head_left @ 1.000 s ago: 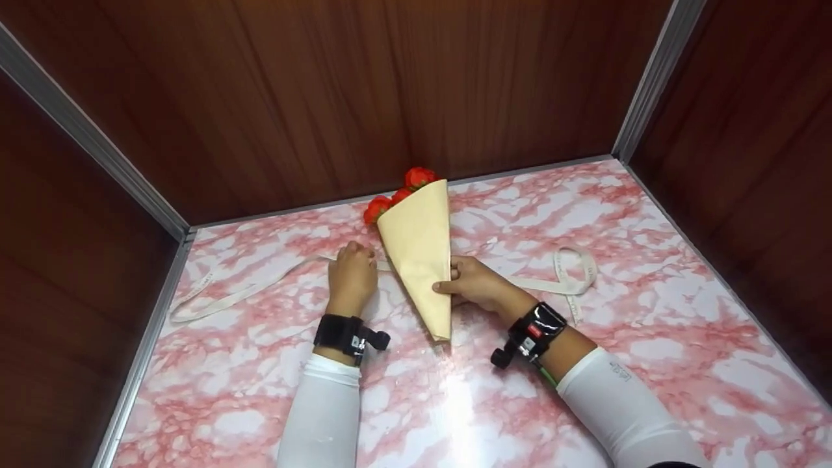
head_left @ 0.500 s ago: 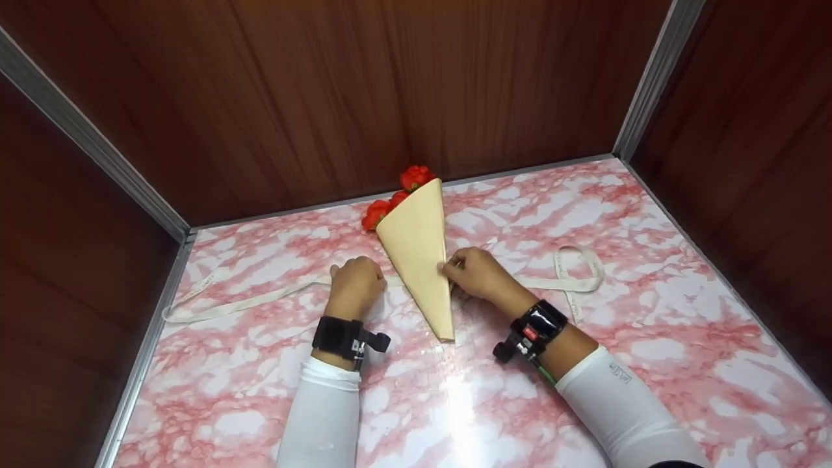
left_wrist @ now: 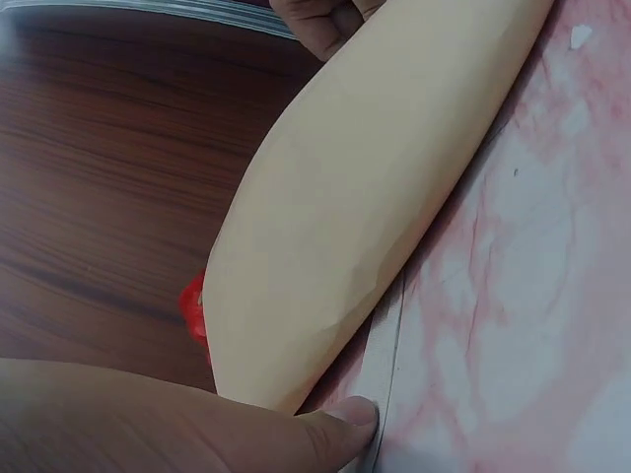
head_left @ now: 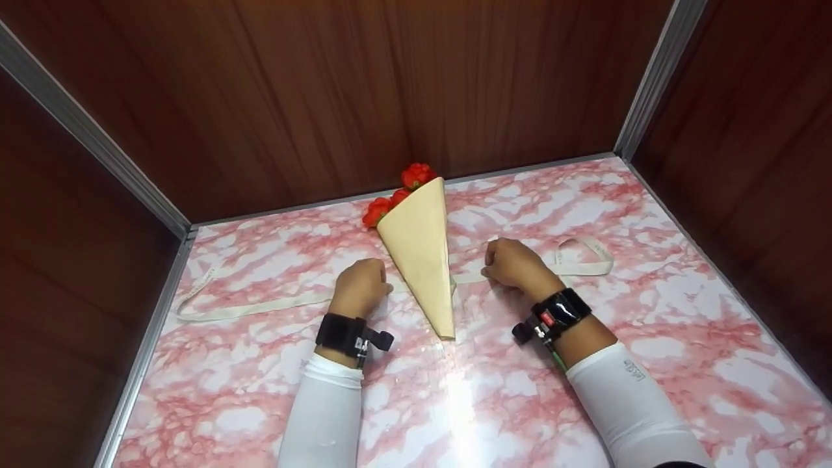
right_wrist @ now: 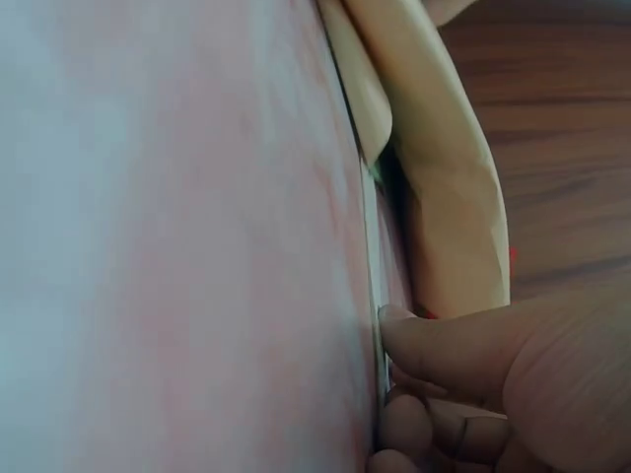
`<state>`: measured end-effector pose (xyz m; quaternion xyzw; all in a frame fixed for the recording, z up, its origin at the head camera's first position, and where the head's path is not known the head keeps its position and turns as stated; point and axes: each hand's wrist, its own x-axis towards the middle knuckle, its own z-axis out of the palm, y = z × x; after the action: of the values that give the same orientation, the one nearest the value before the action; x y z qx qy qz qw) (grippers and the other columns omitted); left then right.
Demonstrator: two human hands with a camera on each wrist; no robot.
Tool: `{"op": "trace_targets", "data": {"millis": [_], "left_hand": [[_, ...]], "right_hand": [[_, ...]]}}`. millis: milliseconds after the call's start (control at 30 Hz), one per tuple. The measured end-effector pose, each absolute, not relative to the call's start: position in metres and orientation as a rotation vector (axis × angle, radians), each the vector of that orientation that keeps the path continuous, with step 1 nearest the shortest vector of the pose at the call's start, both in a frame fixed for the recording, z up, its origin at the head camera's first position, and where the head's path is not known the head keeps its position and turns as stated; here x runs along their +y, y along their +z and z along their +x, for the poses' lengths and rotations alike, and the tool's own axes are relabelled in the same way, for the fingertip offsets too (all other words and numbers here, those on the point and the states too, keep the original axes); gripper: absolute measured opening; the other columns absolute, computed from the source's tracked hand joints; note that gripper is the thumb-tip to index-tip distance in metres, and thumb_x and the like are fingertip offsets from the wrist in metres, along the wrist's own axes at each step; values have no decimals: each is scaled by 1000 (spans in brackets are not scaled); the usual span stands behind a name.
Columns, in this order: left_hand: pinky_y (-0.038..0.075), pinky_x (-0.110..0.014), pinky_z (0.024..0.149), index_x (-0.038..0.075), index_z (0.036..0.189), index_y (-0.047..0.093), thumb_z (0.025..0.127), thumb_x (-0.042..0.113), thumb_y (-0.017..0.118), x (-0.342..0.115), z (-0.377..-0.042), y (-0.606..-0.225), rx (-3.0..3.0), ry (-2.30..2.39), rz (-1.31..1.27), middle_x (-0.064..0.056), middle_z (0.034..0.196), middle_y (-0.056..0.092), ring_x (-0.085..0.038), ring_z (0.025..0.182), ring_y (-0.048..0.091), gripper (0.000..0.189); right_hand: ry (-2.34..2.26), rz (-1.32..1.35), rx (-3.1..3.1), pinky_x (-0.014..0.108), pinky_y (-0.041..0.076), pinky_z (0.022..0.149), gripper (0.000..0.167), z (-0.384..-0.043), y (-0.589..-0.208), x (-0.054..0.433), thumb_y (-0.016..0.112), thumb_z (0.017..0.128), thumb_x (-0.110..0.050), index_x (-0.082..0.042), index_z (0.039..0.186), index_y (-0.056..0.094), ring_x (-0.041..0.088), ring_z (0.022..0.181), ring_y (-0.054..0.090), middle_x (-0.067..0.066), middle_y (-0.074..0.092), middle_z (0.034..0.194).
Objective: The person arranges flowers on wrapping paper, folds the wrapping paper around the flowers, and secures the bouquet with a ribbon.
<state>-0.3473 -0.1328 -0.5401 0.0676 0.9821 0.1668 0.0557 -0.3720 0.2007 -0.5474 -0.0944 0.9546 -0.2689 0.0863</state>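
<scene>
A bouquet of red flowers (head_left: 416,175) in a cream paper cone (head_left: 419,253) lies mid-table, its narrow end toward me. Under the cone runs a pale printed ribbon (head_left: 260,307), showing on both sides of it. To the left of the paper, my left hand (head_left: 359,286) pinches the ribbon; the left wrist view shows the thumb (left_wrist: 355,412) on it. My right hand (head_left: 518,263) pinches the ribbon to the right of the cone, and its thumb (right_wrist: 414,335) presses on the strip in the right wrist view. The ribbon's middle is hidden beneath the paper.
The table (head_left: 227,403) has a pink and white marbled top. Dark wood panels (head_left: 325,97) with metal edge strips close it in at the back and both sides. The ribbon's right end (head_left: 588,257) lies in a loop; its left end curves near the table's left edge.
My right hand has let go of the paper cone, moved right and taken hold of the ribbon. The left hand has come slightly toward me with the ribbon. The cone has settled on the table.
</scene>
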Motion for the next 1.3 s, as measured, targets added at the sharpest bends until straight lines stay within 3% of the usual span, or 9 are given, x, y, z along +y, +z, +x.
{"op": "trace_targets", "data": {"millis": [200,367,500,700,900,1000,1133,1300], "left_hand": [[63,-54,90,7,97,77,96,18,88,-138,-349,-538,2990,459,115,-13,101,81,-37,99,78,15],[64,-56,93,4,108,77,97,30,87,-143,-350,-535,2987,384,-25,-15,109,82,-39,105,80,30],[65,-54,94,2,120,78,99,44,85,-148,-351,-534,2953,368,-177,-18,119,82,-37,111,79,47],[65,-54,97,0,132,76,99,57,82,-168,-354,-535,2878,410,-346,-20,129,80,-34,114,79,66],[62,-54,100,-1,125,75,103,47,80,-188,-354,-537,2824,492,-345,-19,126,79,-34,110,75,53],[60,-49,90,2,106,75,105,37,79,-190,-355,-536,2808,522,-269,-16,110,78,-31,97,72,36],[57,-42,73,5,86,73,104,18,70,-188,-355,-532,2793,539,-189,-13,87,78,-28,77,72,23],[54,-41,70,5,100,73,108,16,61,-183,-354,-525,2897,697,-201,-13,91,76,-28,78,70,18]], "right_hand": [[-769,-217,2890,50,57,87,20,-376,-546,219,83,100,-21,-7,91,71,30,90,69,11,74,93],[-602,-96,2923,50,58,78,39,-378,-546,227,82,102,-35,-10,77,65,27,81,63,8,67,85],[-497,0,2868,45,55,72,48,-377,-543,229,76,105,-48,-13,74,65,26,79,64,8,66,85],[-532,9,2830,41,51,68,51,-376,-540,236,76,105,-49,-16,70,61,24,74,63,3,60,73],[-626,-36,2811,37,51,68,42,-378,-541,237,80,104,-39,-11,73,72,20,69,65,0,65,68],[-685,-50,2787,35,51,68,38,-381,-541,236,79,104,-32,-10,73,74,19,67,66,0,68,67],[-825,-45,2774,32,51,62,36,-384,-542,236,73,102,-23,-13,67,66,18,63,63,0,65,66],[-1169,-48,2760,27,49,61,24,-386,-541,236,69,98,-18,-14,76,61,17,70,73,8,78,80]]}}
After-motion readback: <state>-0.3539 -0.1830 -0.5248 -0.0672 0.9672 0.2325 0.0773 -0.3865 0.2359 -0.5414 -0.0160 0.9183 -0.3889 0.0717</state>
